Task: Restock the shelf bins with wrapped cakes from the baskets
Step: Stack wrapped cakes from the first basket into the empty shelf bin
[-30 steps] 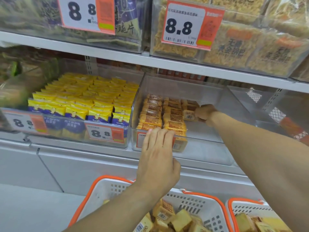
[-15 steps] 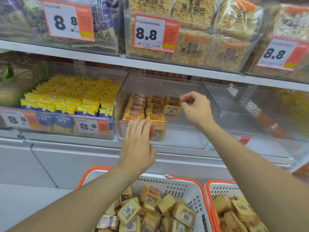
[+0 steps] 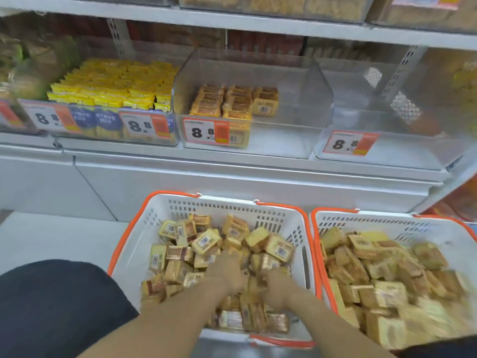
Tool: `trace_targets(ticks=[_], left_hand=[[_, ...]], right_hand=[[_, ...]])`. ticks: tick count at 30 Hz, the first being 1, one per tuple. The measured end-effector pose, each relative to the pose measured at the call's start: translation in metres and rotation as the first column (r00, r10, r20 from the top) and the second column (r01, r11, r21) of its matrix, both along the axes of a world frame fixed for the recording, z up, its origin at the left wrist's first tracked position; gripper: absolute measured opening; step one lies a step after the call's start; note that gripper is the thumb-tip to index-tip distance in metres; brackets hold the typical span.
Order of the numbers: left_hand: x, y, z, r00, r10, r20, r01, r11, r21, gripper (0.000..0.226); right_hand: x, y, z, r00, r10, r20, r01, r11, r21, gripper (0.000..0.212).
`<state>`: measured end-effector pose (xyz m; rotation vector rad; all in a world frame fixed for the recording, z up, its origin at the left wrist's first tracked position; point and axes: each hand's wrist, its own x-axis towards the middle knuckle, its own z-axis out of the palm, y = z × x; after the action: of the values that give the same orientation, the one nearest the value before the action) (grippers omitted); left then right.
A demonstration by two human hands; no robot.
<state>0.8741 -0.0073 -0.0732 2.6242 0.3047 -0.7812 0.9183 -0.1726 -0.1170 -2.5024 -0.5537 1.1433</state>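
My left hand [image 3: 227, 275] and right hand [image 3: 277, 285] are both down in the left basket [image 3: 134, 244], buried among the wrapped cakes [image 3: 206, 241]. Both are blurred, and I cannot tell whether either has closed round a cake or lies loose on the heap. The two hands sit close together, the right at about four o'clock from the left.

I judge this to be the pick-up step: gathering a fresh handful to carry up. The next move calls for a firm hold on a few cakes, a lift clear of the basket wall, and a reach towards twelve o'clock.

A second basket [image 3: 320, 228], also heaped with cakes, touches the first at three o'clock. At nine o'clock from my hands lies a dark fabric shape [image 3: 51, 306], probably my knee.

At twelve o'clock, on the shelf, stands the clear bin [image 3: 296, 140] I am filling. Its left part holds neat rows of the same cakes [image 3: 224, 104]; its right part is bare. New cakes should go in there, set in line with the rows.

The price tag [image 3: 206, 131] on that bin reads 8.8, as does the tag on the bare bin [image 3: 387, 156] at one o'clock. The bin of yellow packets [image 3: 116, 89] at eleven o'clock shows 8.8 twice. The smaller print on tags and wrappers is too blurred to read; barcodes show on several cakes.
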Motion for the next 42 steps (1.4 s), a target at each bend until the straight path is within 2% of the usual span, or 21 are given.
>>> trace_targets(ticks=[2,4,6,8,10,14,18,21,25,27,30,33,36,38,42], left_hand=[[-0.034,-0.007,-0.029,0.995,0.006,-0.102,0.000,0.998,0.057,0.078],[-0.051,-0.014,-0.041,0.992,-0.061,-0.112,0.080,0.980,0.180,0.091],[-0.046,-0.021,-0.041,0.992,-0.061,-0.114,0.082,0.977,0.197,0.084],[-0.039,-0.023,-0.041,0.996,-0.015,-0.092,0.026,0.993,0.119,0.068],[-0.037,-0.019,-0.039,0.996,-0.020,-0.087,0.029,0.994,0.107,0.057],[-0.040,-0.019,-0.040,0.979,-0.180,-0.096,0.198,0.951,0.238,0.059],[-0.042,-0.019,-0.046,0.943,-0.316,-0.105,0.333,0.889,0.314,0.062],[-0.041,-0.017,-0.050,0.929,-0.361,-0.079,0.365,0.864,0.348,0.064],[-0.039,-0.014,-0.055,0.927,-0.373,-0.043,0.363,0.861,0.356,0.059],[-0.033,-0.011,-0.051,0.935,-0.354,-0.015,0.338,0.879,0.337,0.049],[-0.017,-0.006,-0.029,0.974,-0.224,-0.028,0.225,0.948,0.224,0.035],[0.007,0.007,0.009,0.993,-0.064,-0.104,0.059,0.997,-0.047,0.044],[0.035,0.035,0.063,0.989,-0.033,-0.146,-0.009,0.961,-0.275,0.025],[0.052,0.055,0.105,0.988,0.008,-0.155,-0.072,0.906,-0.416,0.013],[0.076,0.088,0.171,0.997,0.033,-0.073,-0.071,0.798,-0.598,0.024]], right_hand=[[-0.014,-0.016,-0.010,0.997,-0.040,-0.063,0.035,0.996,-0.078,0.048],[-0.022,-0.024,-0.017,0.990,-0.106,-0.088,0.093,0.985,-0.142,0.068],[-0.024,-0.021,-0.011,0.981,-0.142,-0.129,0.120,0.979,-0.166,0.078],[-0.026,-0.012,-0.003,0.974,-0.161,-0.161,0.128,0.972,-0.197,0.089],[-0.031,-0.004,0.002,0.966,-0.193,-0.175,0.148,0.960,-0.238,0.096],[-0.044,0.009,0.010,0.981,-0.140,-0.133,0.104,0.962,-0.252,0.101],[-0.057,0.014,0.001,1.000,-0.014,0.023,0.019,0.981,-0.195,0.080],[-0.055,0.011,-0.007,0.992,-0.050,0.115,0.069,0.983,-0.169,0.075],[-0.042,0.015,-0.004,0.996,-0.061,0.067,0.070,0.988,-0.141,0.069],[-0.027,0.015,0.007,0.998,-0.062,-0.001,0.061,0.988,-0.143,0.076],[0.007,0.012,0.035,0.992,-0.036,-0.124,0.021,0.992,-0.124,0.080],[0.048,0.009,0.081,0.991,-0.059,-0.118,0.051,0.996,-0.067,0.077],[0.086,0.007,0.136,0.994,-0.102,-0.049,0.105,0.994,0.044,0.060],[0.105,0.004,0.173,0.983,-0.171,-0.069,0.180,0.971,0.160,0.054],[0.125,-0.002,0.228,0.948,-0.250,-0.199,0.310,0.869,0.387,0.046]])
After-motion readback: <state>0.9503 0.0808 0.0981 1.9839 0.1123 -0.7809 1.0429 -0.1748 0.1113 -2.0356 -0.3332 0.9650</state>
